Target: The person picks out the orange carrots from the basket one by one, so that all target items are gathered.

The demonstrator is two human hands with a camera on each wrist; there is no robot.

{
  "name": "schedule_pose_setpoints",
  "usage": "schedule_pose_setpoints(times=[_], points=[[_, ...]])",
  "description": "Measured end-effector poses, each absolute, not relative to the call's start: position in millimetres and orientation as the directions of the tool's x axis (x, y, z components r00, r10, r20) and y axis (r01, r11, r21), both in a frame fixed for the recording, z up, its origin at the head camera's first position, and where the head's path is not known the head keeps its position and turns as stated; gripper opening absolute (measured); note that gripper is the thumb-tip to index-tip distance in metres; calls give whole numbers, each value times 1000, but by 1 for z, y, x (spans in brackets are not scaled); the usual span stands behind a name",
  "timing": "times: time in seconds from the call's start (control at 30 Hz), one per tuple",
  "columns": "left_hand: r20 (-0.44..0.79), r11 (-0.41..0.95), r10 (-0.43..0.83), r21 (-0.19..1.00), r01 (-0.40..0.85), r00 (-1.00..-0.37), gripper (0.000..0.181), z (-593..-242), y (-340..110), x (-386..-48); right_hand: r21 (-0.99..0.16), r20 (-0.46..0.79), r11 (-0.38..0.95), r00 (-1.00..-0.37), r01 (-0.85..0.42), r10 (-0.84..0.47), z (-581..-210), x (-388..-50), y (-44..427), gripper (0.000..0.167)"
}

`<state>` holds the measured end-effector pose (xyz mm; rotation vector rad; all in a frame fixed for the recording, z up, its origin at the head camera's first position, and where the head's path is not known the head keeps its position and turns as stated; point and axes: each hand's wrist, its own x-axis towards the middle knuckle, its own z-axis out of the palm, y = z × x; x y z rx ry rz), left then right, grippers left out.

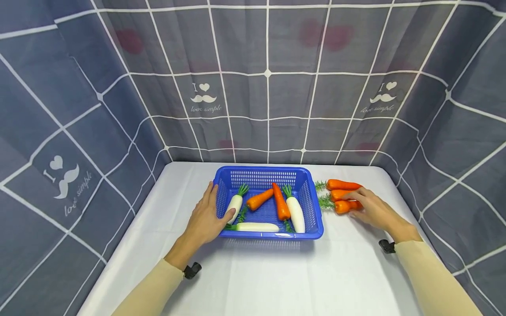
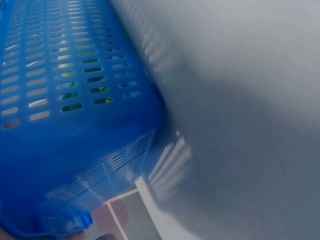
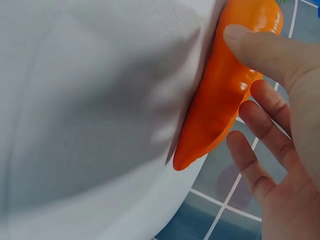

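Observation:
A blue plastic basket (image 1: 269, 235) stands on the white table. Inside lie three white radishes (image 1: 296, 214) with green tops and two orange carrots (image 1: 261, 199). My left hand (image 1: 206, 217) holds the basket's left side, its thumb over the rim and its other fingers along the outside. To the right of the basket, three more carrots (image 1: 343, 184) lie side by side, leaves toward the basket. My right hand (image 1: 373, 210) pinches the nearest carrot (image 3: 220, 100), thumb across it; the index finger is hidden in the right wrist view.
White cloth covers the table (image 1: 269, 281). Grey-blue checked curtains (image 1: 245, 96) with white lines stand close behind and at both sides. In the left wrist view, the basket's slotted wall (image 2: 65, 75) fills the left part.

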<state>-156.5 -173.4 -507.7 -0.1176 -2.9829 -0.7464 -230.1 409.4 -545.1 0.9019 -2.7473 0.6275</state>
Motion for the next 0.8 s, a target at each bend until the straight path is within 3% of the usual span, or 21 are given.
schedule_pose_setpoints(times=[0.17,0.3,0.57,0.8], points=[[92,876,62,472,99,-994,111,-509,-174,-156,-308,189,816,-872,-489,-451,-526,-221,396,64],[99,873,66,476,105,-993,111,-509,-174,-157,-277,171,842,-886,-463,-431,-507,-221,383,57],[103,869,57,485,100,-993,110,-506,-172,-157,-254,327,777,-807,-575,-491,-468,-231,342,37],[103,864,62,493,105,-993,109,-507,-173,-155,-189,373,701,-710,-688,-597,-447,-239,295,40]])
